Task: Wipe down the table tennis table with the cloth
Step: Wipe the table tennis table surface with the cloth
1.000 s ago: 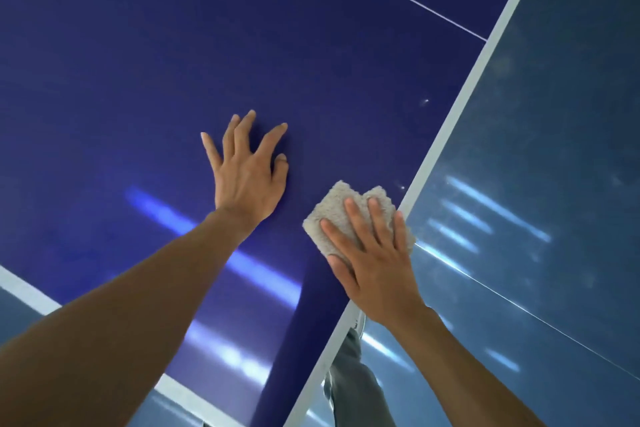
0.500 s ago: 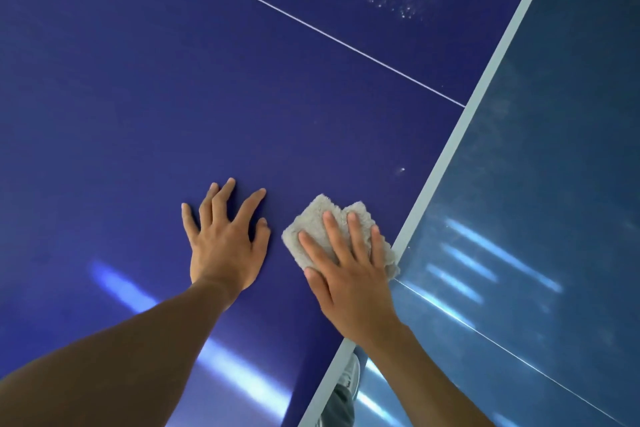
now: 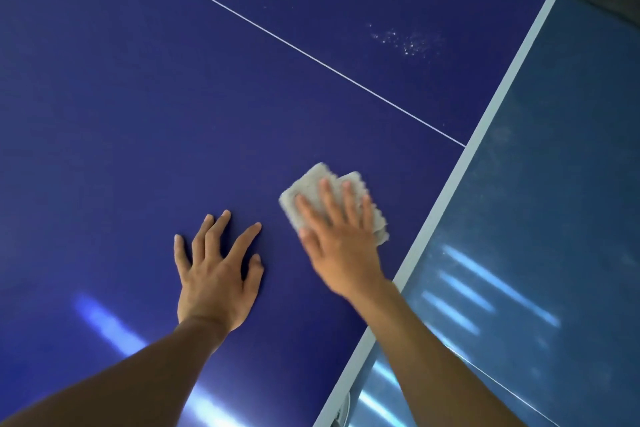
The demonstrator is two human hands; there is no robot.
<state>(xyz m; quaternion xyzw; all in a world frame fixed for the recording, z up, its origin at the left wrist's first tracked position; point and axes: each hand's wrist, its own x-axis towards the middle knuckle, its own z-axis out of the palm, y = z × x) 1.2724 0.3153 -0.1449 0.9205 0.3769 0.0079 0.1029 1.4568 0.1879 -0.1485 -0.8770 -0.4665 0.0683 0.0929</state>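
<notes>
Nearest, the left hand (image 3: pixel 216 274) lies flat on the dark blue table tennis surface (image 3: pixel 138 114), fingers straight and spread, holding nothing. Just beside it to the right, the slightly blurred right hand (image 3: pixel 341 246) presses its straight fingers down on the folded, pale grey fuzzy cloth (image 3: pixel 311 184), which lies on the surface near the white edge stripe (image 3: pixel 485 135). Farther off, a thin white line (image 3: pixel 277 38) crosses the surface, with whitish specks (image 3: pixel 405 42) beyond it and the glossy blue floor (image 3: pixel 554 184) to the right.
</notes>
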